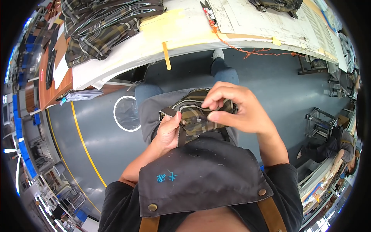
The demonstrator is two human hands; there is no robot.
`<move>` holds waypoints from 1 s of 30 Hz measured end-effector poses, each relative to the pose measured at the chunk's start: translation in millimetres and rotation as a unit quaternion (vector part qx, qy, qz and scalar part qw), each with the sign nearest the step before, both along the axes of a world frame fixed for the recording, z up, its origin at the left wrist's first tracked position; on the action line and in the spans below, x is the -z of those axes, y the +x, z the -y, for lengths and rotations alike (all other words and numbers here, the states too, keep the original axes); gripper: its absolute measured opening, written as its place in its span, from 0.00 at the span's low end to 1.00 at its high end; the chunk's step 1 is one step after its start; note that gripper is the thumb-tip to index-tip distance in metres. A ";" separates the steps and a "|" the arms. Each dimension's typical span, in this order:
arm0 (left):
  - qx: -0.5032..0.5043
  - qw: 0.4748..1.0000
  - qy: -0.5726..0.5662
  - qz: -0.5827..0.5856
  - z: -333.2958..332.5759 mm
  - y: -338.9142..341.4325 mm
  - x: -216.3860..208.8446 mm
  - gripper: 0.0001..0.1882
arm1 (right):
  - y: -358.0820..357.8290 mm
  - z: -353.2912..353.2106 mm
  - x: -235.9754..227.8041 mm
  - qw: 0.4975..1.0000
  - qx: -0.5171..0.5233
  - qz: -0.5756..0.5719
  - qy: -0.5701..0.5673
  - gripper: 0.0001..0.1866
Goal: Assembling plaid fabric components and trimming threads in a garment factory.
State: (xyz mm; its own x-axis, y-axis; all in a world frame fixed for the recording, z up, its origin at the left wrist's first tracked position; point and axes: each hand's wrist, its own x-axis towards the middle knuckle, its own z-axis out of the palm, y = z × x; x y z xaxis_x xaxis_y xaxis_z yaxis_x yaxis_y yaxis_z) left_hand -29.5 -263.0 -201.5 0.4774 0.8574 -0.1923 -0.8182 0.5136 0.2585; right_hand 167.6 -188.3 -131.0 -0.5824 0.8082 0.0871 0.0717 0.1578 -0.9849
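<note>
A brown-and-green plaid cloth pouch [193, 116] with pale stripes and dark zipper edging is held above my lap. My left hand [168, 130] grips its left edge, thumb on top beside a dark band; the other fingers are mostly hidden under the cloth. Over the right part of the pouch hovers my right hand [235, 104], its fingers curled and a gap between thumb and forefinger. Nothing shows in that gap. A grey apron [201, 174] covers my front below the pouch.
Across from me stands a white worktable [181, 31] with a pile of plaid pieces [100, 34] at its left. Dark-handled cutters [208, 13] lie there, tied to an orange cord [251, 52]. A white-rimmed bin [127, 113] sits on the floor. Another person [348, 149] is at far right.
</note>
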 end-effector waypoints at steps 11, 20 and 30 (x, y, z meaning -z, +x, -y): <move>0.022 0.994 -0.006 -0.111 -2.6 8.6 -14.9 0.28 | -24.4 5.0 1.6 0.997 -0.011 -0.039 -0.068 0.10; -0.029 0.996 -0.064 0.061 -3.7 6.7 -23.2 0.23 | -9.2 12.3 4.6 0.989 0.098 -0.061 0.089 0.13; -0.022 0.992 -0.076 0.097 -0.5 0.9 -8.2 0.25 | -8.9 11.1 0.2 0.879 0.087 0.085 0.461 0.14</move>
